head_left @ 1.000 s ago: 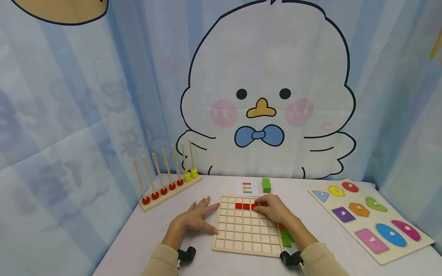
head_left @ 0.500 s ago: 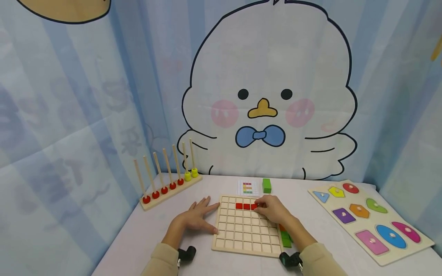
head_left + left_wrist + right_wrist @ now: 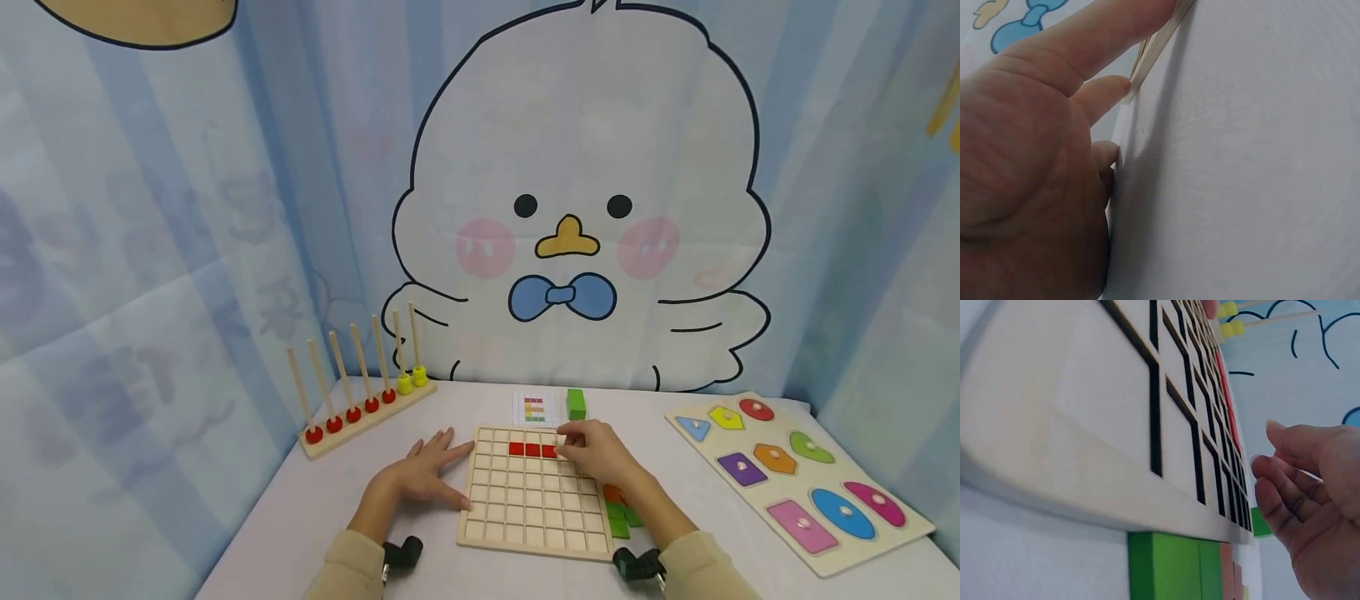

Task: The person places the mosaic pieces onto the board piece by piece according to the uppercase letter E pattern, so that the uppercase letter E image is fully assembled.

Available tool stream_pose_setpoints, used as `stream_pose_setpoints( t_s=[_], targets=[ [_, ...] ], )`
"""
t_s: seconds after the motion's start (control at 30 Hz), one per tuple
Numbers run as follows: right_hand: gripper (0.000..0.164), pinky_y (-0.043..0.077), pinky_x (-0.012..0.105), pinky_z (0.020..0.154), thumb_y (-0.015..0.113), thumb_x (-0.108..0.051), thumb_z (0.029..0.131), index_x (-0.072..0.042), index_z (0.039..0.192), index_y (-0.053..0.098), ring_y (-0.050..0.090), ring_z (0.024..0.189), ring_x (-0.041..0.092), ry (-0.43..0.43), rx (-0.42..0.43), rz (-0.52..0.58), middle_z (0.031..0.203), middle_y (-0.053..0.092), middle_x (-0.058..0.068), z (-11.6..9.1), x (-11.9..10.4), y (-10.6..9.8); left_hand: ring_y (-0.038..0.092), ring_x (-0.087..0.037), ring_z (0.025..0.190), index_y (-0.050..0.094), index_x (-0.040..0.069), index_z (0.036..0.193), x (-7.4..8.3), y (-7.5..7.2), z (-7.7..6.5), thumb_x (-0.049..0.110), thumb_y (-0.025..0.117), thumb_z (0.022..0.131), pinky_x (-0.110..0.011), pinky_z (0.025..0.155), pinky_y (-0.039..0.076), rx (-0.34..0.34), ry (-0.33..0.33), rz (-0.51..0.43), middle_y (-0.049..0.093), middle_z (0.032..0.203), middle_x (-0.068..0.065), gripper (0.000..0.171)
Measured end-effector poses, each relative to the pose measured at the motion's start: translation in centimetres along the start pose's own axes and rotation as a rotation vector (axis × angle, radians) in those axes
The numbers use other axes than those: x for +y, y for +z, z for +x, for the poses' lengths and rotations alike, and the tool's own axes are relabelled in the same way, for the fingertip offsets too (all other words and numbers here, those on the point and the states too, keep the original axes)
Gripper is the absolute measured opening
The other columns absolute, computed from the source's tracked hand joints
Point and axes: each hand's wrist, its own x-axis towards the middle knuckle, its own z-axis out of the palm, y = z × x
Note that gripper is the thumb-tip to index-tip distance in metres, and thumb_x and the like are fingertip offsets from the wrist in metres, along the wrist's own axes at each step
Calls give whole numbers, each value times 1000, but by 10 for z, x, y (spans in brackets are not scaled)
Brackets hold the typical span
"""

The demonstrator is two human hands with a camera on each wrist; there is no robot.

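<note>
My left hand [image 3: 423,477] lies spread beside the wooden grid board [image 3: 516,512], with its index finger and thumb against the left edge. The left wrist view shows the palm [image 3: 1029,162] and fingertips meeting the board's side [image 3: 1157,53]. Three red square tiles [image 3: 532,450] sit side by side in an upper row of the grid. My right hand [image 3: 596,452] hovers at the right end of that row, fingertips close by the last red tile. In the right wrist view its fingers [image 3: 1285,494] curl loosely, with nothing visible between them.
Green tiles [image 3: 618,520] and orange ones [image 3: 615,493] lie along the board's right edge, partly under my right wrist. Behind the board are a pattern card [image 3: 549,410] and a green block [image 3: 576,404]. A bead-and-peg stand [image 3: 375,421] is left, a knobbed shape puzzle [image 3: 757,508] right.
My right hand has drawn slightly away to the right from the third red tile, so more of that tile shows. The left hand keeps its place on the board's edge.
</note>
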Motion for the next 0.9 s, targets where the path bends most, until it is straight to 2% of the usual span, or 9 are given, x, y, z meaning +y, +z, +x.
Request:
stream_pose_setpoints(
  t_s=[0.17, 0.33, 0.53, 0.8, 0.9],
  targets=[
    [35, 50, 22, 66, 75, -16, 97, -4, 129, 70, 57, 82, 17, 45, 104, 50, 100, 68, 4, -11, 0, -14, 6, -40, 163, 39, 26, 162, 0, -2, 0, 57, 86, 77, -61, 130, 1, -8, 3, -6, 13, 174, -20, 101],
    [37, 53, 20, 68, 74, -16, 97, -4, 131, 69, 59, 84, 17, 23, 174, 38, 106, 69, 7, -23, 4, -25, 6, -39, 163, 39, 27, 162, 0, -1, -1, 58, 86, 77, -61, 130, 0, -4, -2, -11, 13, 174, -20, 102],
    [38, 54, 19, 73, 74, -19, 97, -6, 133, 68, 60, 87, 17, 6, 177, -12, 110, 69, 6, -31, 10, -36, 7, -38, 163, 39, 27, 162, 1, -1, -1, 53, 87, 78, -61, 130, 2, -1, -3, -10, 13, 174, -20, 101],
    [37, 54, 22, 78, 74, -24, 98, -7, 130, 70, 62, 93, 18, 23, 162, -42, 111, 71, 5, -39, 25, -49, 6, -41, 162, 39, 26, 162, -2, -1, -1, 58, 85, 77, -63, 130, 0, 0, 29, -17, 12, 174, -22, 102],
    [37, 54, 22, 78, 73, -24, 99, -7, 131, 69, 62, 94, 18, 27, 150, -44, 111, 71, 5, -41, 32, -53, 6, -40, 162, 38, 26, 162, -2, 0, 0, 57, 85, 78, -62, 130, 1, -2, 21, -10, 12, 174, -21, 102]
  ],
)
